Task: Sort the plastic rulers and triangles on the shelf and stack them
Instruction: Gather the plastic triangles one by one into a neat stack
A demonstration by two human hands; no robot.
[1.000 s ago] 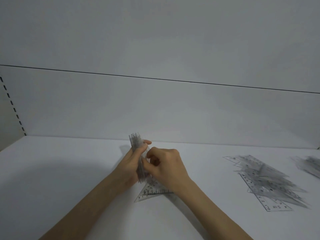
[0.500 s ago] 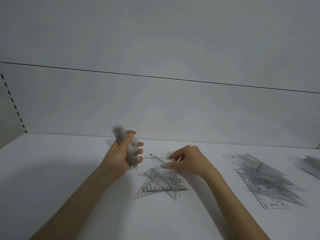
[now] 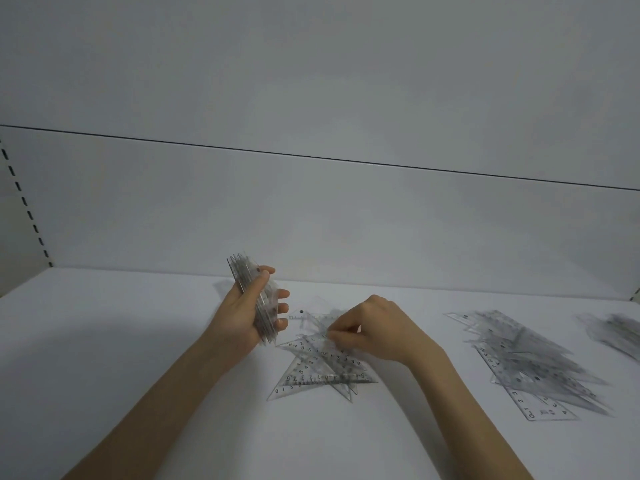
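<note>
My left hand [image 3: 244, 315] grips an upright bundle of clear plastic triangles [image 3: 251, 289] on edge, a little above the white shelf [image 3: 138, 358]. Just right of it lies a loose heap of clear triangles [image 3: 318, 372], fanned out flat on the shelf. My right hand [image 3: 377, 332] reaches down onto the far part of that heap, its fingertips pinching the edge of the top triangle [image 3: 313, 342]. The two hands are apart.
A larger pile of clear rulers and triangles [image 3: 530, 362] lies to the right, and another blurred pile [image 3: 616, 332] sits at the right edge. The shelf's back wall [image 3: 311, 220] rises behind, with a slotted upright [image 3: 24, 202] at far left.
The hands have separated: my left hand carried the bundle up and left, my right hand moved right and down onto the flat heap and now pinches its top triangle.
</note>
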